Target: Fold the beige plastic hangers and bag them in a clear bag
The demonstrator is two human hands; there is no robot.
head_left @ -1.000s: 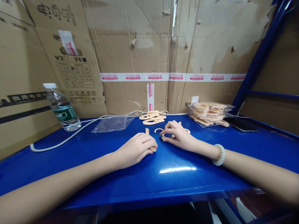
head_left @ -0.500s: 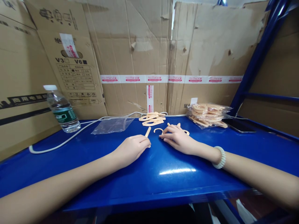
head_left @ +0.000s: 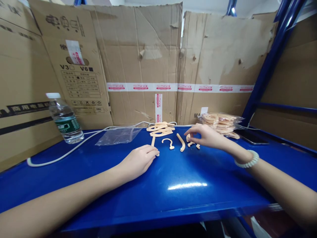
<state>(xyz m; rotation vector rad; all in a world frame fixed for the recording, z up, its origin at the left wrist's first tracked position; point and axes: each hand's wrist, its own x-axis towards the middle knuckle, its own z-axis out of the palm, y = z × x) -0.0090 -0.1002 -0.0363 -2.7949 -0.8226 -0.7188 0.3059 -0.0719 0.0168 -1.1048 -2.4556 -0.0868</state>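
My left hand [head_left: 141,160] rests on the blue tabletop, its fingers closed on the near end of a straight beige plastic bar [head_left: 153,141]. To the right of it lies a beige hook [head_left: 169,144], shaped like a clothes-hanger hook. A slightly bent beige arm piece [head_left: 181,142] lies farther right, touched by neither hand. Over several small beige parts [head_left: 190,144] hovers my right hand [head_left: 204,135], thumb and forefinger curved and apart. Some of those parts are partly hidden by its fingers.
Beige hanger pieces [head_left: 160,129] are stacked at the back middle. Behind my right hand sit bagged beige pieces [head_left: 220,123] and a dark phone [head_left: 252,137]. At left are a clear plastic bag [head_left: 119,136], a white cable [head_left: 59,162] and a water bottle [head_left: 66,122]. Cardboard [head_left: 138,66] walls the back.
My right hand has moved right and lifted, uncovering the hook's base and the bent arm piece. My left hand stays on its bar, which now tilts slightly left. The view has shifted slightly.
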